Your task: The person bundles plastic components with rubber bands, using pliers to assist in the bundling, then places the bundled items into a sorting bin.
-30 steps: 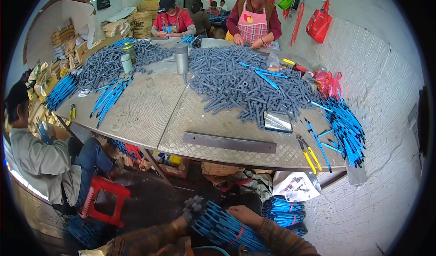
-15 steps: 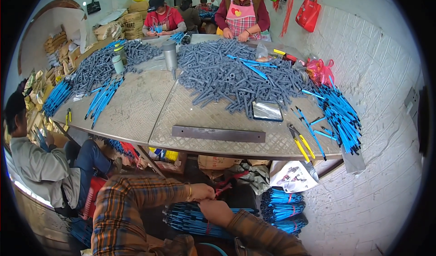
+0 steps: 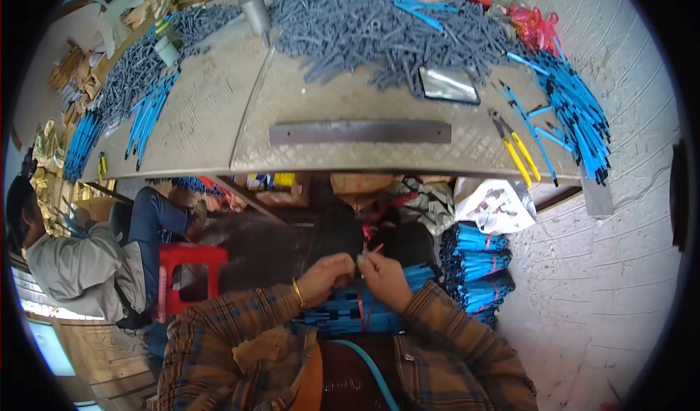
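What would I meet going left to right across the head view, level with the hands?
Co-worker's grey shirt, red plastic stool, left hand, right hand, stacked blue rod bundles, white textured wall. The blue bundle under the hands overlaps both, so I leave it out.

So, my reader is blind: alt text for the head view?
A person's left hand and right hand meet at a red tie across a bundle of blue rods; beyond, a table holds grey pieces and yellow-handled pliers.
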Demonstrator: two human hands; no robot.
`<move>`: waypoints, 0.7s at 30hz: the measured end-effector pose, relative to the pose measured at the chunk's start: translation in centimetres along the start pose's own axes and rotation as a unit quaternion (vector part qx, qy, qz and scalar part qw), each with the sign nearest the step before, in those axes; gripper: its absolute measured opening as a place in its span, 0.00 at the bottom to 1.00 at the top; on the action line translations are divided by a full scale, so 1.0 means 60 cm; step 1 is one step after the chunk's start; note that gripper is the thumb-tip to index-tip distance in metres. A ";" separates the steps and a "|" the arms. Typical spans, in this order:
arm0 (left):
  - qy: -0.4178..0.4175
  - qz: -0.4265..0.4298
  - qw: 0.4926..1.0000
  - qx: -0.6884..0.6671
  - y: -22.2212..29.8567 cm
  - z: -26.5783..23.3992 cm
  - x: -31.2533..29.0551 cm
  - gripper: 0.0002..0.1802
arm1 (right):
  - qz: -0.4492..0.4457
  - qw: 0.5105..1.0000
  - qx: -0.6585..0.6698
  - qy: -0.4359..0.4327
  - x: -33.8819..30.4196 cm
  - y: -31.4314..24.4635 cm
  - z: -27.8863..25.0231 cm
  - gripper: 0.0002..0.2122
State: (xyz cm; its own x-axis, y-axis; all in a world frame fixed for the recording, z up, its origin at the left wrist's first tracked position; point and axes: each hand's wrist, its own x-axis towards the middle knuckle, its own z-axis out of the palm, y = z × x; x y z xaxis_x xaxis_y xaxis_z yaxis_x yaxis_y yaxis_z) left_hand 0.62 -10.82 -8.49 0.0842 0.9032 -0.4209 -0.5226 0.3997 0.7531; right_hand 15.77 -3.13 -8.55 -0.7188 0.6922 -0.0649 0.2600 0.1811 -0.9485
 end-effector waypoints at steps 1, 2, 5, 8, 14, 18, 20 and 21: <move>-0.005 0.006 1.000 0.004 -0.002 0.000 -0.003 0.08 | -0.017 1.000 -0.012 -0.005 0.004 0.010 0.005 0.09; 0.014 -0.003 1.000 0.025 -0.001 0.007 -0.004 0.08 | -0.038 0.999 -0.028 -0.009 0.013 0.011 0.004 0.09; -0.005 0.015 0.997 0.069 -0.024 -0.015 -0.005 0.09 | -0.067 0.995 -0.049 -0.047 0.008 -0.029 -0.005 0.09; -0.046 0.047 0.993 0.102 -0.016 -0.015 0.000 0.10 | -0.213 0.969 -0.118 0.042 0.031 -0.059 -0.012 0.08; -0.134 0.050 0.978 0.153 -0.012 -0.027 0.001 0.12 | -0.150 0.977 -0.153 -0.020 0.051 -0.037 -0.006 0.06; -0.139 -0.007 0.976 0.170 -0.010 -0.031 -0.006 0.13 | -0.085 0.971 -0.191 -0.114 0.058 -0.025 -0.003 0.06; -0.132 0.000 0.978 0.163 -0.010 -0.038 0.002 0.14 | -0.096 0.965 -0.197 -0.146 0.064 -0.019 -0.003 0.06; -0.127 0.011 0.979 0.158 -0.010 -0.042 0.008 0.15 | -0.099 0.962 -0.198 -0.162 0.068 -0.015 -0.003 0.06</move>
State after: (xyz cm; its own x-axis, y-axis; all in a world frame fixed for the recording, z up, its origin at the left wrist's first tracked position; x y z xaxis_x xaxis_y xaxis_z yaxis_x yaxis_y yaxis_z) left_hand -1.17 -11.00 -10.45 0.3047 0.9057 -0.2948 -0.2411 0.3728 0.8961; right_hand 12.74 -0.35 -7.90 -0.9263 0.3737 -0.0490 0.2759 0.5836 -0.7637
